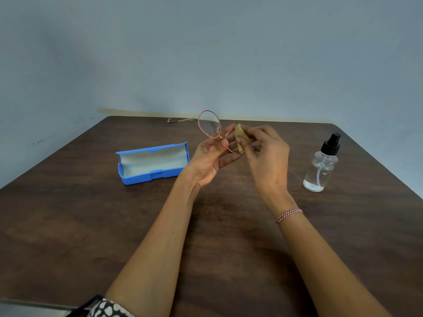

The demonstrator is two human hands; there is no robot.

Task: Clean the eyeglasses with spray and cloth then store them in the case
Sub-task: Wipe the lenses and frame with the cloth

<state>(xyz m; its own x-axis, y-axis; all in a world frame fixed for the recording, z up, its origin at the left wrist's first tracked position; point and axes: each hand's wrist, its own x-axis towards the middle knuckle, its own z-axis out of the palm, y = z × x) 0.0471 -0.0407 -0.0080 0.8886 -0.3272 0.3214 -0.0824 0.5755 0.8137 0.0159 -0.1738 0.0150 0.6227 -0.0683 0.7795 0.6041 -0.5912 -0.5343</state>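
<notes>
A dark brown wooden table (114, 225) fills the lower half of the frame. Two things are set directly on it — an open blue eyeglasses case (153, 163) left of centre, and an upright clear spray bottle (321, 167) with a black nozzle at right.

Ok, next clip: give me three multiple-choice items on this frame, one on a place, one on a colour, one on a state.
1. Where does the clear spray bottle with the black nozzle stand on the dark wooden table?
A. Right of both hands
B. Inside the case
C. Left of the case

2. What colour is the rectangular plastic eyeglass case?
A. Red
B. Blue
C. Black

3. What state is the case in?
A. Shut
B. Open and empty
C. Open, holding the glasses

Answers: 1 A, it stands beyond the right hand. 2 B, its shell is blue. 3 B, the pink-rimmed eyeglasses are in the left hand.
</notes>
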